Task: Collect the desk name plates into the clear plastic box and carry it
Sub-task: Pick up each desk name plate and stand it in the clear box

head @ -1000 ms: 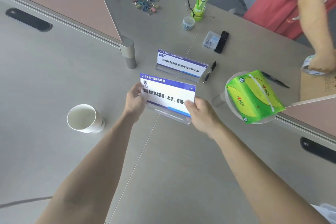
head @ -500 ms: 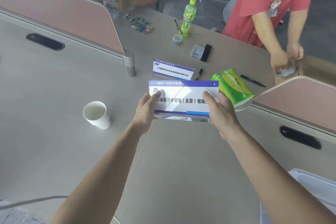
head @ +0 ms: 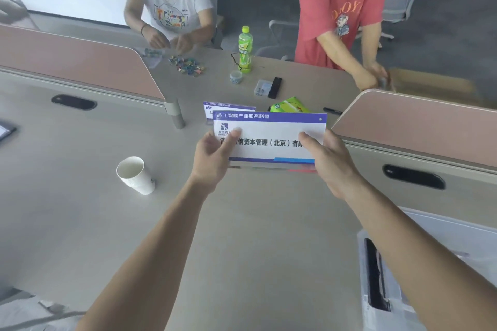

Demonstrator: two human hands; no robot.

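Change: the held name plate (head: 269, 140) has come up higher than a moment ago and now covers part of the second name plate (head: 228, 109).
Count: two name plates, one paper cup (head: 134, 174), one clear plastic box (head: 473, 234).
Hands: left hand (head: 212, 158) and right hand (head: 330, 161) pinch the plate's ends, thumbs on its front.
Place: plate in the air, right of the cup; box farther right, nearer the wearer.
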